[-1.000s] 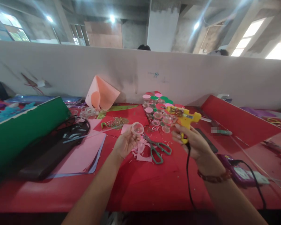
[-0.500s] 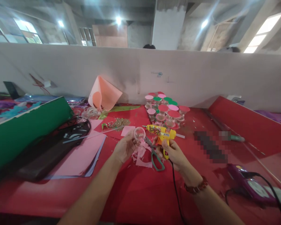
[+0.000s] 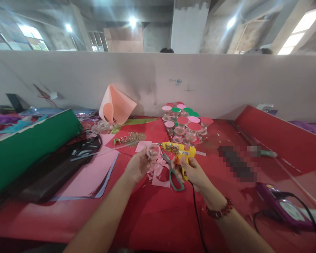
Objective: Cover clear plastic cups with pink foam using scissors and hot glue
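With my left hand [image 3: 138, 164] I am holding a clear round cup [image 3: 153, 151] above the red table [image 3: 31, 225], fingers pinching its side. With my right hand [image 3: 193, 172] I am gripping a yellow glue gun [image 3: 179, 151], fingers closing around the handle, nozzle [image 3: 159, 144] pointing towards the cup.

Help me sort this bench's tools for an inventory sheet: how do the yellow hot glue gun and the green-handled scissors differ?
The hot glue gun is held in the right hand, while the scissors lie by the pink paper scraps. The glue gun is yellow; the scissors' handles are dull green. The glue gun trails a black cord; the scissors show none. Both point leftward, the scissors also away from the person.
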`<state>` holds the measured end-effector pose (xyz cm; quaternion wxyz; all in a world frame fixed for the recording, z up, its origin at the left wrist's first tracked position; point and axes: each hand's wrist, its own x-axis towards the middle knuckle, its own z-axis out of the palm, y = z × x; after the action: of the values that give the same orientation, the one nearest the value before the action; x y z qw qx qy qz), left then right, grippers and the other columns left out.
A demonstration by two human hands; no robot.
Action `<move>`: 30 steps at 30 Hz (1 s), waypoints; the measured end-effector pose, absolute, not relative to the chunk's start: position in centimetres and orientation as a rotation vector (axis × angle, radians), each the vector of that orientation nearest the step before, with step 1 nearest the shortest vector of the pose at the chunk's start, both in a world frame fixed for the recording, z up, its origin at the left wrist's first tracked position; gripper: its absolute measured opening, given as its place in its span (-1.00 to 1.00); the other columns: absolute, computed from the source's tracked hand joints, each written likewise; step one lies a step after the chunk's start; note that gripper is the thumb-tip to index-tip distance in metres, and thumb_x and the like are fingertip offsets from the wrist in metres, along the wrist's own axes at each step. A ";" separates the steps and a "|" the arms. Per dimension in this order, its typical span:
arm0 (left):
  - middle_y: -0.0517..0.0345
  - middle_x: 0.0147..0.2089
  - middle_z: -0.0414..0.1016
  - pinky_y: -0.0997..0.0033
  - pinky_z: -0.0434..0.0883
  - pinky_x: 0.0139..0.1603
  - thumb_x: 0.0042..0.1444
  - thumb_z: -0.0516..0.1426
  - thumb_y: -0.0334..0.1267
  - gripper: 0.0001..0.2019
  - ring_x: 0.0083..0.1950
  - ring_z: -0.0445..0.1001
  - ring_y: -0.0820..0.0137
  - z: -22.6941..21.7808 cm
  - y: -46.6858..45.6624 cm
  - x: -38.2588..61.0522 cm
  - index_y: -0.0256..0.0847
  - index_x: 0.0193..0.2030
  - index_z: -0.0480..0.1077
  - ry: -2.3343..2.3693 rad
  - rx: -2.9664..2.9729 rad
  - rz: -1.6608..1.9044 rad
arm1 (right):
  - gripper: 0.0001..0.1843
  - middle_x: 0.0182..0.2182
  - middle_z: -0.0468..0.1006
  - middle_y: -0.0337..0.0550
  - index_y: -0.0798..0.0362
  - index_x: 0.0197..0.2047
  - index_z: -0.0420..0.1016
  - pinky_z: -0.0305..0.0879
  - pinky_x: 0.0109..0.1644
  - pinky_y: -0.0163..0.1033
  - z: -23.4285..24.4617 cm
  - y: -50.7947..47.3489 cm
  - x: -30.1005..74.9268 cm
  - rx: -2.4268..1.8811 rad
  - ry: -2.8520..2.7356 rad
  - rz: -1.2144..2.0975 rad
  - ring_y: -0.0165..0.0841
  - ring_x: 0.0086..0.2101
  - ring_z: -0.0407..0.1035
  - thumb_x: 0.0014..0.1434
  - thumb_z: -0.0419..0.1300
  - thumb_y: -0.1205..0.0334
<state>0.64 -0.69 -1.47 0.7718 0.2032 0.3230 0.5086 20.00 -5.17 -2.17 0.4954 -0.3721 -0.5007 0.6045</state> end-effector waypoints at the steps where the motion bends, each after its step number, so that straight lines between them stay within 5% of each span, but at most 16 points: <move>1: 0.02 -0.45 0.53 0.53 0.46 -0.51 0.30 -0.04 -0.32 -0.74 -0.52 0.48 0.45 -1.5 -0.6 0.6 -0.37 -0.14 0.46 0.698 0.439 1.105 | -0.36 -0.68 0.33 -0.34 0.10 -0.37 0.38 0.05 -0.72 -0.42 -2.2 -5.2 20.0 -0.909 -1.217 1.464 -0.57 -0.76 0.10 0.00 0.18 -0.40; 30: 0.06 -0.50 0.51 0.52 0.44 -0.55 0.32 -0.03 -0.23 -0.68 -0.58 0.44 0.47 -0.7 -0.9 0.6 -0.40 -0.24 0.48 0.822 0.418 1.120 | -0.40 -0.61 0.32 -0.34 0.11 -0.45 0.35 0.06 -0.72 -0.44 -2.3 -5.1 19.8 -0.968 -1.169 1.465 -0.61 -0.74 0.11 0.01 0.22 -0.34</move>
<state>0.61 -0.89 -0.73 0.7482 0.1913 0.3758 0.5122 19.77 -5.07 -2.28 0.4936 -0.3993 -0.4819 0.6039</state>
